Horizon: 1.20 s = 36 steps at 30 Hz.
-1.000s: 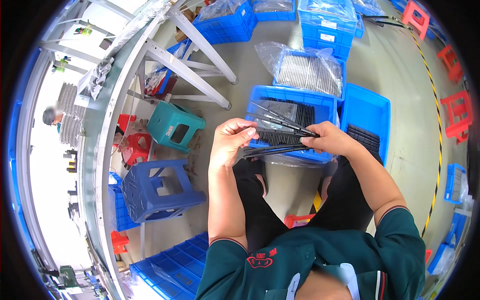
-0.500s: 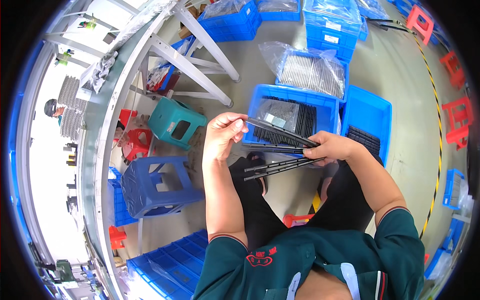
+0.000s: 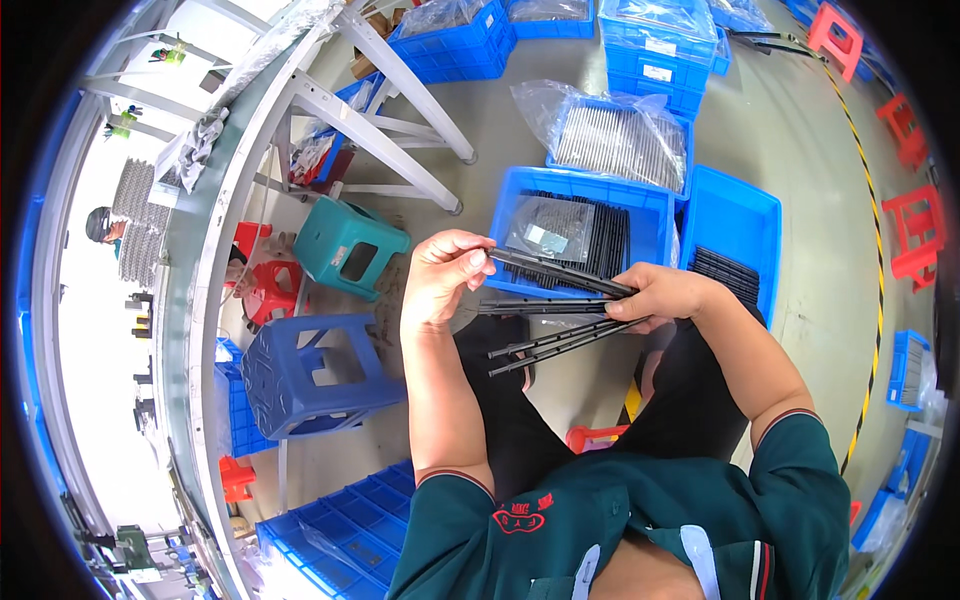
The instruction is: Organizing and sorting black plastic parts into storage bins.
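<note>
Head view: a loose fan of slim black rods (image 3: 550, 268) spreads across the near side of an open, rectangular blue plastic crate (image 3: 650, 225), the uppermost rods crossing over its inside and the lowest pair lying just in front of its near rim. At the crate's near right corner, the right hand (image 3: 655, 295) has its grip clamped on the gathered ends of these rods, which splay out toward the left in three groups. Just outside the crate's left wall is the left hand (image 3: 445, 270); its grip is pinched together, thumb against fingers, on the far tip of the uppermost group.

Inside the crate lies a row of similar black rods (image 3: 612, 240), partly covered by a clear plastic bag (image 3: 550, 225) with a white label. To the crate's right is a second blue tray-like crate (image 3: 740, 215), with more black rods at its near end. Directly beyond the crate sits a blue container of pale grey rods (image 3: 610, 145) under clear plastic film, and farther beyond it rises a stack of blue boxes (image 3: 655, 75). Left of the crate is a teal plastic stool (image 3: 320, 240), with a dark blue plastic stool (image 3: 275, 385) nearer the body; farther left runs a long, green-topped worktop (image 3: 188, 270).
</note>
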### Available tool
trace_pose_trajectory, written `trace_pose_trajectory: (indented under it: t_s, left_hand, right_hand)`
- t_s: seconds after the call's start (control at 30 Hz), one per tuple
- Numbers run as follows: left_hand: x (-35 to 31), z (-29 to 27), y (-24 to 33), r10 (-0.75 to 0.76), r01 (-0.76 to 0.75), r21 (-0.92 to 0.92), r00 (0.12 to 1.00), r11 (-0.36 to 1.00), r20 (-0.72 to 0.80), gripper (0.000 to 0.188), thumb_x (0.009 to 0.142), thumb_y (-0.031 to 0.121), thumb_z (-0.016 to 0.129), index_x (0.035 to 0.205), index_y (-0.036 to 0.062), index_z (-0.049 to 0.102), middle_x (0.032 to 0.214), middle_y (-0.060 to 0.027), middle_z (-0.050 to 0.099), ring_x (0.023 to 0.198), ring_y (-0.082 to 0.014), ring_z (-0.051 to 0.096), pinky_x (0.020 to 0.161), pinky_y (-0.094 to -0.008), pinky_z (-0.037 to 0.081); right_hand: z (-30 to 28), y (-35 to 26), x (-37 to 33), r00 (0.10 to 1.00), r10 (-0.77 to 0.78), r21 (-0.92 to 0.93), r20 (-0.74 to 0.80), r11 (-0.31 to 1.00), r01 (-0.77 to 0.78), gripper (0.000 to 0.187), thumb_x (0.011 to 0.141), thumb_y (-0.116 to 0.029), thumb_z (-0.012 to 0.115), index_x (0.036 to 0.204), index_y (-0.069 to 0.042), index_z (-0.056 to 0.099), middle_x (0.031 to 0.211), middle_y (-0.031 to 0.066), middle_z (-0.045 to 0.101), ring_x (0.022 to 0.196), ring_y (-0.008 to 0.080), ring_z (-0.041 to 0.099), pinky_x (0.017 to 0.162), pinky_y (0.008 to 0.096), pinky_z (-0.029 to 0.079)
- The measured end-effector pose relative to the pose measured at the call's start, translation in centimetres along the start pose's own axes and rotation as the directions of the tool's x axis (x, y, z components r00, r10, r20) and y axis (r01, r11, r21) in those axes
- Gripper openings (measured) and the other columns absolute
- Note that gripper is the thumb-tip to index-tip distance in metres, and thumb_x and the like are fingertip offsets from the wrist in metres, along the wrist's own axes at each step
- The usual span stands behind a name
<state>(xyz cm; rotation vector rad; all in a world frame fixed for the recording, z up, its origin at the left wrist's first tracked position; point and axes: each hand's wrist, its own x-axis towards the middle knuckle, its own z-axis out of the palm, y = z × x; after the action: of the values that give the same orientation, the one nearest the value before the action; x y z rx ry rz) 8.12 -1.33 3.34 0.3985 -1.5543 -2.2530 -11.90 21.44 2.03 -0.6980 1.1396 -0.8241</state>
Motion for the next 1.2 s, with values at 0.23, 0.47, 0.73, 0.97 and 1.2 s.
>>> trace_pose_trajectory:
  t_s: [0.23,0.47,0.73,0.97,1.2]
  left_hand:
    - [-0.2,-0.2,-0.3,0.032,-0.031,-0.029,0.999,0.999,0.033,0.017,0.077,0.007,0.07,0.09,-0.0021,0.065,0.073,-0.0124,0.065,0.058,-0.0139,0.056,0.053,-0.0229,0.042]
    - [-0.1,0.0,-0.9,0.012,0.02,-0.301,0.994,0.953,0.105,0.019,0.083,0.012,0.065,0.094,-0.0035,0.062,0.072,-0.0117,0.065,0.057,-0.0152,0.055,0.054,-0.0261,0.041]
    - [0.0,-0.3,-0.8,-0.072,0.113,-0.255,0.983,0.96,0.167,0.019,0.085,0.014,0.063,0.092,-0.0028,0.063,0.07,-0.0087,0.06,0.058,-0.0117,0.046,0.053,-0.0238,0.035]
    - [-0.2,1.6,-1.2,0.028,-0.033,-0.089,0.998,0.995,-0.057,0.019,0.082,0.01,0.066,0.097,-0.0015,0.064,0.08,-0.0086,0.062,0.068,-0.0153,0.053,0.061,-0.0259,0.041]
    - [0.0,1.4,-0.7,0.0,0.002,-0.104,1.0,0.995,0.021,0.017,0.08,0.003,0.065,0.096,-0.0015,0.064,0.079,-0.0086,0.062,0.068,-0.0148,0.053,0.061,-0.0263,0.042]
  right_hand:
    - [0.0,-0.2,0.0,1.0,0.009,-0.068,-0.001,0.998,-0.009,0.019,0.085,-0.022,0.062,0.085,-0.003,0.06,0.066,0.0001,0.053,0.056,0.0062,0.047,0.05,0.019,0.037]
    - [-0.2,0.1,0.0,1.0,-0.018,-0.018,0.01,1.0,0.018,0.019,0.084,-0.021,0.063,0.085,-0.003,0.06,0.065,0.0002,0.052,0.055,0.0061,0.047,0.049,0.0191,0.036]
    - [-0.1,-0.4,-0.4,1.0,-0.03,-0.069,0.01,0.997,0.031,0.018,0.085,-0.021,0.062,0.081,-0.003,0.059,0.061,0.0003,0.052,0.052,0.0061,0.046,0.044,0.0197,0.033]
    - [-0.1,-0.4,-0.1,0.998,-0.059,0.012,-0.02,0.998,0.059,0.019,0.085,-0.022,0.063,0.078,-0.005,0.057,0.057,-0.0008,0.049,0.048,0.0059,0.041,0.042,0.0202,0.028]
    - [-0.1,-0.6,-0.1,0.999,-0.039,-0.015,-0.007,0.999,0.039,0.02,0.085,-0.023,0.063,0.077,-0.006,0.056,0.056,-0.0012,0.047,0.048,0.0057,0.041,0.041,0.02,0.027]
